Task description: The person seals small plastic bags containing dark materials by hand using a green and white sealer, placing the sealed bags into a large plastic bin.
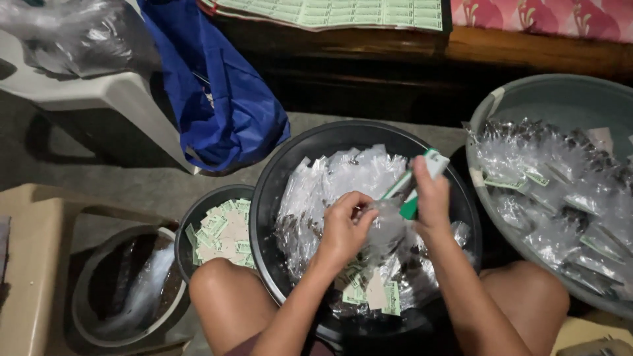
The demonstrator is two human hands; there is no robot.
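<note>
My left hand (343, 227) pinches a small clear plastic packet (386, 227) above a large black basin (270, 198). My right hand (430, 198) grips a white and green stapler (422, 179) at the packet's top edge. The basin under both hands is full of clear packets, with small green and white paper labels (372, 290) lying near its front. My bare knees frame the basin on either side.
A small black bowl (198, 214) of green and white labels sits left of the basin. A grey tub (501, 99) of filled packets stands at right. A blue bag (224, 99), a white plastic chair (99, 86), a bucket in a beige stool (86, 290) and label sheets (330, 12) lie around.
</note>
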